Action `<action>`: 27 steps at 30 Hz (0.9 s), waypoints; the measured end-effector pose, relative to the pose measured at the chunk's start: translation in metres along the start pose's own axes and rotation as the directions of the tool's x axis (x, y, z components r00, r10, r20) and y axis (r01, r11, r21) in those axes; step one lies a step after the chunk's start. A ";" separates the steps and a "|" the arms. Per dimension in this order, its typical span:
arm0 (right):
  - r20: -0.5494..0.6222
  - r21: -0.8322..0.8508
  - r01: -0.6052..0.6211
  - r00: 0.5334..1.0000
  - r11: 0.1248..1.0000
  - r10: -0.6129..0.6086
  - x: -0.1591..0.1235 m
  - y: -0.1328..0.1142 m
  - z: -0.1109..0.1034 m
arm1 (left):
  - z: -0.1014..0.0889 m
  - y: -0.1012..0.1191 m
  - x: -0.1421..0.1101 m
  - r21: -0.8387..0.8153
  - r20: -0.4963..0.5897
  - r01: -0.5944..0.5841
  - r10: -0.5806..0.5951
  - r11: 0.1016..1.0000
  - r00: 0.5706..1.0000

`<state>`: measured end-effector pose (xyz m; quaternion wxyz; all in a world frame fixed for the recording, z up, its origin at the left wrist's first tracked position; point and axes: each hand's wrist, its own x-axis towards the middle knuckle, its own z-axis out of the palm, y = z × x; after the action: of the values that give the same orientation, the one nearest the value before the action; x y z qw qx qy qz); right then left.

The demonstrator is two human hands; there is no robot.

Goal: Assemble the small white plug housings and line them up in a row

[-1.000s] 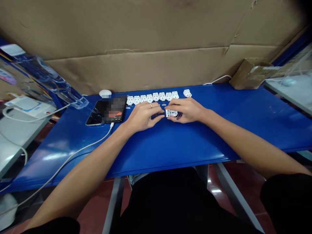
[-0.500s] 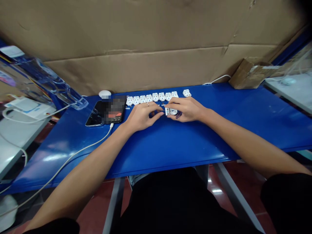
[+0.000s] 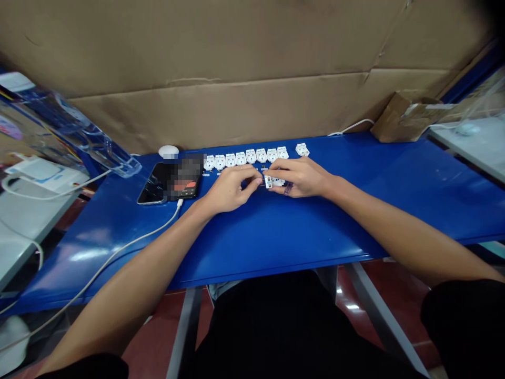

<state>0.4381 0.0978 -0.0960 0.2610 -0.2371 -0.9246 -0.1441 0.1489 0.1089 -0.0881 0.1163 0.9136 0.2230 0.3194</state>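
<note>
Left hand (image 3: 232,188): thumb now nearer the forefinger; cannot tell what it pinches.
Right hand (image 3: 305,178): still grips the white part (image 3: 273,181); handling seems unfinished.
White row (image 3: 241,158): just beyond both hands.

The held module (image 3: 275,181) is white with dark marks; the row modules (image 3: 251,156) are white. The table (image 3: 260,237) is blue, the cardboard (image 3: 236,113) brown, the cable (image 3: 180,203) white.

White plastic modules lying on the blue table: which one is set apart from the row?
The rightmost module, beyond the right hand: a clear gap separates it from the row of eight.
</note>
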 end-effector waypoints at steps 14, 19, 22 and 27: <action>-0.045 0.008 -0.047 0.998 0.999 0.047 -0.002 0.006 -0.003 | 0.010 -0.007 0.003 -0.403 0.042 0.304 -0.314 0.863 0.948; -0.037 -0.044 -0.031 0.999 0.999 0.030 -0.003 0.006 -0.002 | 0.004 -0.012 0.004 -0.464 0.229 0.354 -0.276 0.812 0.934; -0.048 -0.075 -0.019 0.999 0.997 0.016 -0.003 0.006 -0.001 | 0.002 -0.012 0.004 -0.489 0.268 0.379 -0.278 0.786 0.922; -0.043 -0.141 0.006 0.999 0.990 -0.012 -0.003 0.006 0.000 | 0.000 -0.014 0.002 -0.499 0.309 0.412 -0.288 0.762 0.907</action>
<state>0.4435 0.1021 -0.0972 0.2633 -0.2475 -0.9072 -0.2153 0.1457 0.1217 -0.0922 0.4565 0.8108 0.2744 0.2425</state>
